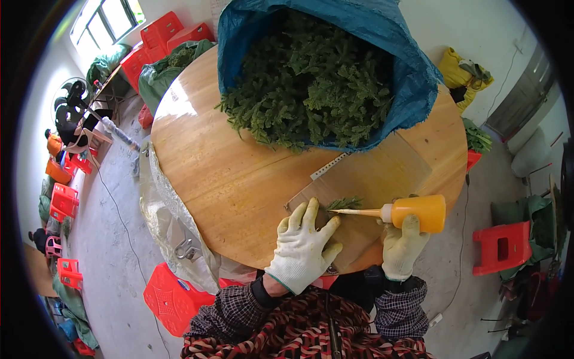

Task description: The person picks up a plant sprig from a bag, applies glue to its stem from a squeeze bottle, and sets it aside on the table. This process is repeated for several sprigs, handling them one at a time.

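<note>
My right hand (403, 246), in a white knit glove, is wrapped round an orange squeeze bottle (421, 214). The bottle lies sideways, and its long thin nozzle (359, 212) points left at a small green fir sprig (345, 204). The sprig rests on a brown cardboard sheet (382, 173) on the table. My left hand (304, 242), gloved too, lies with spread fingers on the sheet's left part, its fingertips close to the sprig's left end. Whether those fingertips touch the stem I cannot tell.
A big blue sack (412, 66) full of fir sprigs (317, 78) lies open across the far side of the round wooden table (203, 155). Clear plastic sheeting (173, 221) hangs off the left edge. Red stools (173, 299) and a fan (75, 107) stand around.
</note>
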A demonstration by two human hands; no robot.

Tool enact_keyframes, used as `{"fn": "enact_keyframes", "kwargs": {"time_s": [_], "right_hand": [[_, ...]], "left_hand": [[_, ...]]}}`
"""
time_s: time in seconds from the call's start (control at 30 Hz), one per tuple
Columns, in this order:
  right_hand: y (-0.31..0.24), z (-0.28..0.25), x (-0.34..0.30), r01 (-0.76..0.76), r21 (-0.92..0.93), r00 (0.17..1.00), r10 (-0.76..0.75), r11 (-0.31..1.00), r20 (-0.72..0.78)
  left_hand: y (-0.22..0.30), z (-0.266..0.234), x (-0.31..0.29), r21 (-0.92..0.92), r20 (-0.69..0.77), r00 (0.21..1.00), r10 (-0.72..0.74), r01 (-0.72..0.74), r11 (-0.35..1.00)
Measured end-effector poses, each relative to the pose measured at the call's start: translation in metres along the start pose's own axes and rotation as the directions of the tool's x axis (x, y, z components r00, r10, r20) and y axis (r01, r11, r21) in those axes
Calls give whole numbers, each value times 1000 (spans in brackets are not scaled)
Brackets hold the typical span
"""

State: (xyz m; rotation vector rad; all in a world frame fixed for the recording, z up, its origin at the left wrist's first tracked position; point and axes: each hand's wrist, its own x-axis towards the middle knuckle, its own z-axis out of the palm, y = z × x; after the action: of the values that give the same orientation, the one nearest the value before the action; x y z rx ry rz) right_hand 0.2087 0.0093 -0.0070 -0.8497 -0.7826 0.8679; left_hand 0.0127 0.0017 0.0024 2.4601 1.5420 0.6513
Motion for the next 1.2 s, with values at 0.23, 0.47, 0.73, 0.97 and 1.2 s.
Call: {"fn": "enact_keyframes", "kwargs": {"time_s": [0.23, 0.47, 0.73, 0.97, 1.2], "right_hand": [[-6, 2, 1, 14, -2, 998, -14, 1000, -56], [-2, 8, -2, 25, 12, 999, -26, 1000, 46], [-3, -1, 3, -11, -1, 1000, 11, 1000, -19], [-8, -5, 13, 2, 30, 999, -1, 1000, -39], [-7, -10, 16, 13, 22, 998, -12, 1000, -54]], "left_hand": [[0, 1, 0, 1, 3, 1000, -5, 5, 1000], [0, 1, 0, -1, 4, 1000, 2, -2, 1000], [0, 1, 0, -12, -3, 1000, 6, -6, 1000], [1, -2, 2, 14, -6, 1000, 10, -10, 1000], [2, -3, 2, 17, -12, 1000, 13, -13, 1000]]}}
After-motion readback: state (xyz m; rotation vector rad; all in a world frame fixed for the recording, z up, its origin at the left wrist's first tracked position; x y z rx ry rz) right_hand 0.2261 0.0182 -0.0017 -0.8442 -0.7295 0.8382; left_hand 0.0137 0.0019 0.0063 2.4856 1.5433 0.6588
